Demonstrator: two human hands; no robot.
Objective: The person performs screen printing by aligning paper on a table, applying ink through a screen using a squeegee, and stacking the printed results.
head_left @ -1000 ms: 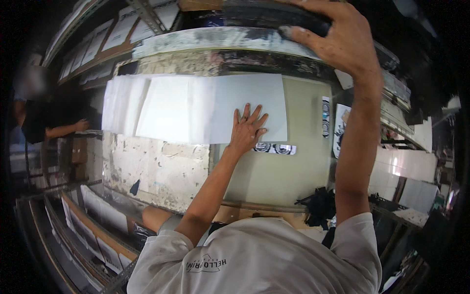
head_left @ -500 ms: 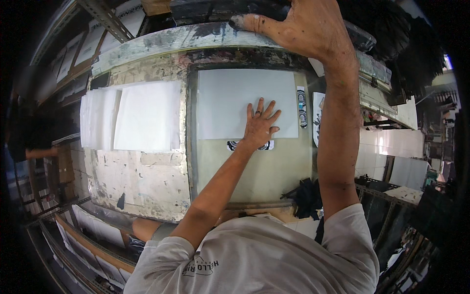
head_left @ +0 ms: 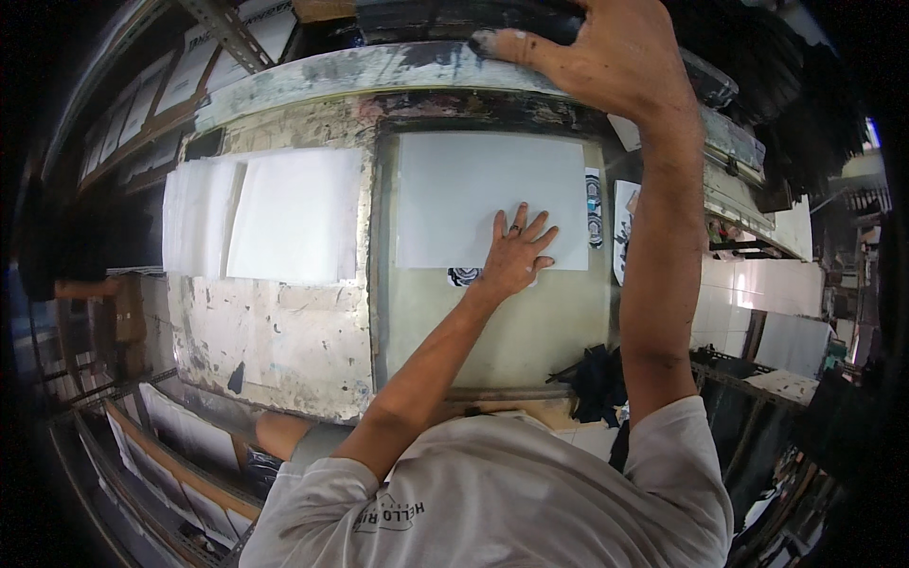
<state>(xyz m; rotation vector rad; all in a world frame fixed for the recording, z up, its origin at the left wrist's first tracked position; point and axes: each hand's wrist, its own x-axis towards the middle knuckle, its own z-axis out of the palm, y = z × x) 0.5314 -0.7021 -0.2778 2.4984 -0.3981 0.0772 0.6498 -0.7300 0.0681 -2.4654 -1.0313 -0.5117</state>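
Observation:
My left hand point(head_left: 518, 254) lies palm down with fingers spread on a white sheet point(head_left: 454, 189), near its lower right part. The sheet rests on a pale greenish board point(head_left: 473, 341) with a dark border. Printed black-and-white pieces show beside it: a patterned piece point(head_left: 464, 276) juts out under its near edge, partly covered by my hand, and a narrow strip point(head_left: 594, 208) stands along its right side. High up, my right hand point(head_left: 620, 62) is at a paint-stained wooden frame bar point(head_left: 398, 71). Its blackened thumb lies along the bar; the other fingers are cut off by the upper edge.
To the left, a fanned stack of white sheets point(head_left: 294, 213) lies on a stained worktop point(head_left: 284, 341). A crumpled dark cloth point(head_left: 598, 383) sits at the board's near right corner. Racks with boards point(head_left: 170, 426) stand at the lower left, and another person's arm point(head_left: 80, 289) shows far left.
The whole view has shifted slightly to the right. My left hand has slid a little toward me on the sheet, fingers still spread. My right hand keeps its place at the bar.

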